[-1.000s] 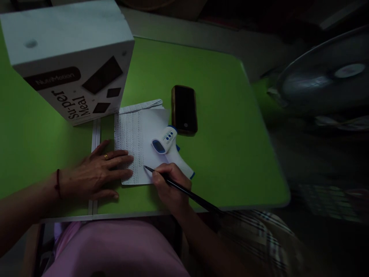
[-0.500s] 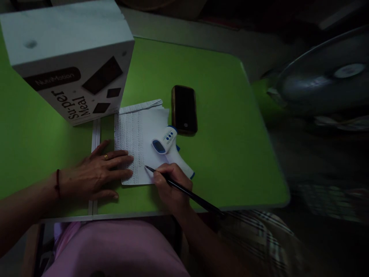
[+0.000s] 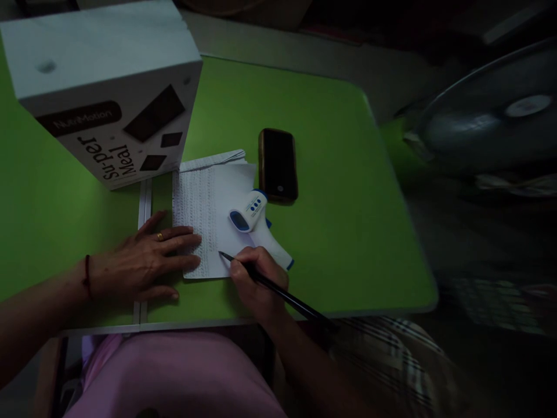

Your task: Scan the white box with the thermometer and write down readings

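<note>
Fingers (image 3: 261, 255) of my right hand (image 3: 263, 287) pinch a black pen (image 3: 300, 301) near its tip, presumably for control, at the handwritten sheet (image 3: 213, 212) on the green counter (image 3: 348, 203). My left hand (image 3: 148, 261) lies flat, spread onto the sheet's left side, likely steadying it; an infrared thermometer (image 3: 251, 212) overlaps its right.
</note>
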`<state>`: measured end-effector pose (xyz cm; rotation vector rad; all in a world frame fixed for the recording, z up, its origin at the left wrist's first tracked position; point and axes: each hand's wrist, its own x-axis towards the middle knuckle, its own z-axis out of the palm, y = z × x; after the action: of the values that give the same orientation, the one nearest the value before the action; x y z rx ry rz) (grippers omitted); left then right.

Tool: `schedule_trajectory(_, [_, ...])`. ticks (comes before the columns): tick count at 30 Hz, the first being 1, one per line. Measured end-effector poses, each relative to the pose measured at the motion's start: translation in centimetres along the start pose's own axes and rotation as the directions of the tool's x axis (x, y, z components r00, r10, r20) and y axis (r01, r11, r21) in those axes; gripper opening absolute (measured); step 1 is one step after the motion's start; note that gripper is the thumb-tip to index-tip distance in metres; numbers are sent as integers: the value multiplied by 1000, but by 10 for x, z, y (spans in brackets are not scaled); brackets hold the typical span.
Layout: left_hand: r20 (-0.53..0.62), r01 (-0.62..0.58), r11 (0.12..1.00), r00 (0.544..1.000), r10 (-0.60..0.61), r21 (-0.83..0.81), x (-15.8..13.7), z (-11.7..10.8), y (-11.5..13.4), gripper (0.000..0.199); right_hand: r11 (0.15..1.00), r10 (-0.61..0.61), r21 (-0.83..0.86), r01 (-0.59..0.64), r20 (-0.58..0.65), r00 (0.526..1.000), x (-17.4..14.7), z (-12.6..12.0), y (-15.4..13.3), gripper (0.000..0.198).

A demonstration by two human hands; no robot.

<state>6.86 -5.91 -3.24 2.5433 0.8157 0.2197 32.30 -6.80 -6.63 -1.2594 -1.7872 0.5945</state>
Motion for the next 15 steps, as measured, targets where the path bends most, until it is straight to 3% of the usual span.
schedule_trajectory(3, [-16,-9,1000,1000,9,-9,0,1,0,46,989,-143,-47,141,-52,988,0,-5,-1,13])
schedule_trajectory(6, [-59,-24,1000,998,25,6,2,1,-1,41,932,-327,-161,325,20,945,8,-11,-1,25])
schedule_trajectory(9, [-251,-41,996,966,61,83,1,-5,-1,29,867,-411,-244,435,146,900,19,-16,2,28])
schedule_trajectory(11, [-471,-8,984,878,91,177,-4,-14,-1,16,830,-427,-289,478,224,876,23,-17,3,30])
schedule_trajectory(13, [-668,112,963,739,84,245,-12,-25,-1,8,782,-452,-335,526,276,848,26,-16,4,33])
schedule_trajectory(15, [-813,289,921,580,48,260,-21,-36,-4,16,728,-476,-389,565,306,824,26,-13,6,35])
